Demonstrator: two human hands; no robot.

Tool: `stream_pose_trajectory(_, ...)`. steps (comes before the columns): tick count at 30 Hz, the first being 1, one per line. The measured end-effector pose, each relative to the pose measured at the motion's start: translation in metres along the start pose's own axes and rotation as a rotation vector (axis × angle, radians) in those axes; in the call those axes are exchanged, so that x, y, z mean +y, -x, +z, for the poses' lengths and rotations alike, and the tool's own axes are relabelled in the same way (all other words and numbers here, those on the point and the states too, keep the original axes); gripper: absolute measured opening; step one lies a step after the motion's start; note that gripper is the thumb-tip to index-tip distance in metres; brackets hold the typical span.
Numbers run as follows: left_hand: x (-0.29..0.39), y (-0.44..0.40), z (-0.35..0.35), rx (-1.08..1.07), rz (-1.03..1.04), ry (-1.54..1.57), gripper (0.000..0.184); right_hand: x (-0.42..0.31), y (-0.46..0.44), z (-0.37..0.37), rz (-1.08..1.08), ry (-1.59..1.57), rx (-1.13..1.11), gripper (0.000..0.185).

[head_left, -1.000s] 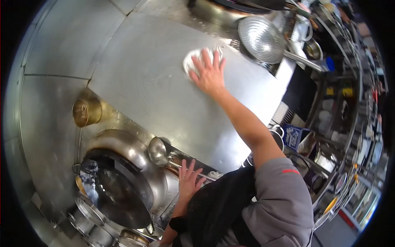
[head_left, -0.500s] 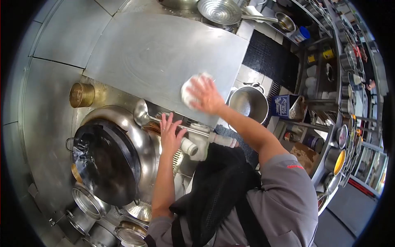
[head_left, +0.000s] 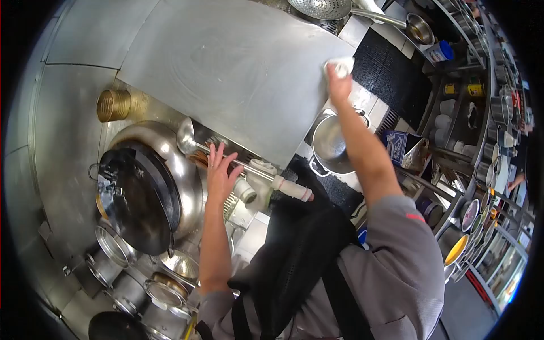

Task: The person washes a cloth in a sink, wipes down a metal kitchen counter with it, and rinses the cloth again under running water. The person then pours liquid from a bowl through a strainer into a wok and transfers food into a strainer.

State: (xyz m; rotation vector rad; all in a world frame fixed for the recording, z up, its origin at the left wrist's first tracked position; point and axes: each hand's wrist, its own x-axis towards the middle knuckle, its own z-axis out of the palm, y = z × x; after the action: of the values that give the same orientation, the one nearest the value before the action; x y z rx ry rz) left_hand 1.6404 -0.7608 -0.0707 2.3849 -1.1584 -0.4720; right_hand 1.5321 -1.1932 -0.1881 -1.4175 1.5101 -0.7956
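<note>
My right hand [head_left: 339, 86] is closed on a white cloth [head_left: 341, 67] at the right edge of a flat steel worktop [head_left: 226, 62]. Faint smeared streaks mark the worktop's surface. My left hand [head_left: 221, 174] has its fingers spread over the shaft of a long ladle [head_left: 186, 136]; whether it presses on the shaft I cannot tell. The ladle's wrapped handle [head_left: 292, 187] points toward my body. Close below that hand is a white cylindrical grip [head_left: 245, 190]. A dark wok [head_left: 133, 198] sits to the left on a rounded steel burner ring [head_left: 190, 187].
A two-handled steel pot [head_left: 331, 141] stands right of the worktop, near a black floor mat [head_left: 391, 71]. A brass-coloured ring [head_left: 113, 105] lies at the left. At the back is a perforated strainer [head_left: 323, 7]. Shelves with pots line the right, where another person's hand [head_left: 517, 181] shows.
My right hand has moved with the cloth from the worktop's middle right to its far right edge. My left hand stays over the ladle shaft. The whole view has shifted slightly.
</note>
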Motion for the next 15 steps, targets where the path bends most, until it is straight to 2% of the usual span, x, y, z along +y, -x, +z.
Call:
stream_pose_trajectory(2, 0.013, 0.002, -0.002, 0.022, -0.033, -0.057, 0.039, 0.022, 0.08, -0.003, -0.007, -0.126, -0.08, 0.073)
stream_pose_trajectory(3, 0.02, 0.007, -0.005, 0.034, -0.047, -0.069, 0.039, 0.033, 0.126, -0.007, 0.09, -0.161, -0.192, 0.058)
stream_pose_trajectory(4, 0.027, 0.008, -0.007, 0.05, -0.054, -0.08, 0.038, 0.022, 0.167, -0.023, 0.094, -0.316, -0.409, 0.046)
stream_pose_trajectory(5, 0.034, 0.009, -0.009, 0.068, -0.061, -0.089, 0.038, 0.03, 0.2, -0.025, 0.11, -0.256, -0.406, 0.038)
stream_pose_trajectory(8, 0.05, 0.022, -0.015, 0.151, -0.087, -0.08, 0.036, 0.085, 0.246, -0.019, 0.197, -0.107, -0.526, 0.036)
stream_pose_trajectory(10, 0.059, 0.033, -0.021, 0.209, -0.101, -0.072, 0.033, 0.045, 0.246, -0.051, 0.423, 0.007, -0.824, 0.043)
stream_pose_trajectory(13, 0.071, 0.052, -0.031, 0.258, -0.149, -0.057, 0.031, 0.034, 0.221, -0.068, 0.401, 0.265, -0.987, 0.063)
stream_pose_trajectory(14, 0.077, 0.059, -0.036, 0.261, -0.166, -0.033, 0.029, 0.018, 0.206, -0.074, 0.506, 0.22, -1.086, 0.052)
stream_pose_trajectory(15, 0.081, 0.064, -0.04, 0.281, -0.172, -0.023, 0.029, -0.023, 0.196, -0.083, 0.581, 0.05, -1.156, 0.05)
